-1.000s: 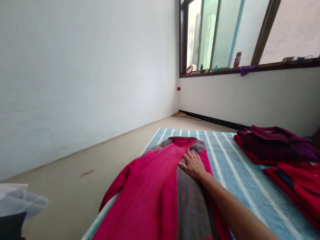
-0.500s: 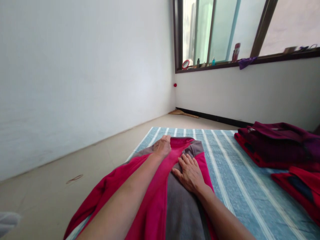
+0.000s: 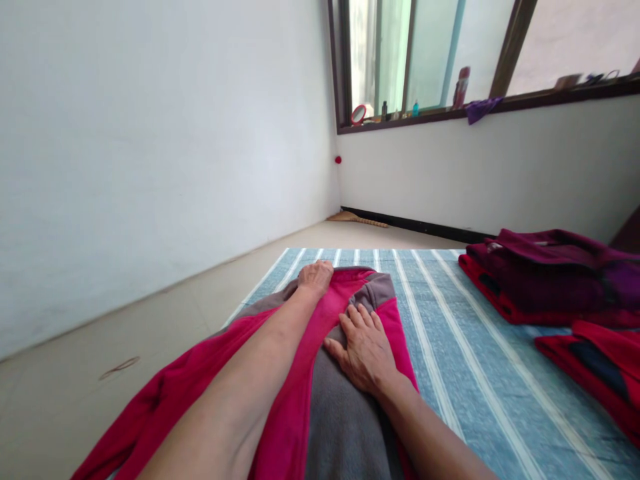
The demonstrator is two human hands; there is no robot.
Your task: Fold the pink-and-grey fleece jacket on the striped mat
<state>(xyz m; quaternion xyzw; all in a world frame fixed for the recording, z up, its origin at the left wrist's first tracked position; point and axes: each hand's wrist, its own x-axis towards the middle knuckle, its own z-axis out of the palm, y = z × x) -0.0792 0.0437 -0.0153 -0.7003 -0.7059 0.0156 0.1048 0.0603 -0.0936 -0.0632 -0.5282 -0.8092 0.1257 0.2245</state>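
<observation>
A pink and grey fleece jacket (image 3: 305, 373) lies spread on a blue striped mat (image 3: 465, 360). My left hand (image 3: 315, 277) reaches to the jacket's collar at the far end, its fingers curled down onto the pink cloth there. My right hand (image 3: 365, 347) lies flat with fingers apart on the grey panel, a little nearer to me and to the right. Both forearms stretch over the jacket from the bottom of the view.
Folded dark red and red garments (image 3: 545, 280) are stacked at the mat's right side, with another red piece (image 3: 595, 360) nearer. Bare floor (image 3: 125, 347) runs along the white wall on the left. A window sill (image 3: 450, 110) holds small bottles and a purple cloth.
My left arm has come into view and reached to the collar. My right hand has stayed flat on the grey panel. The view has shifted slightly.
</observation>
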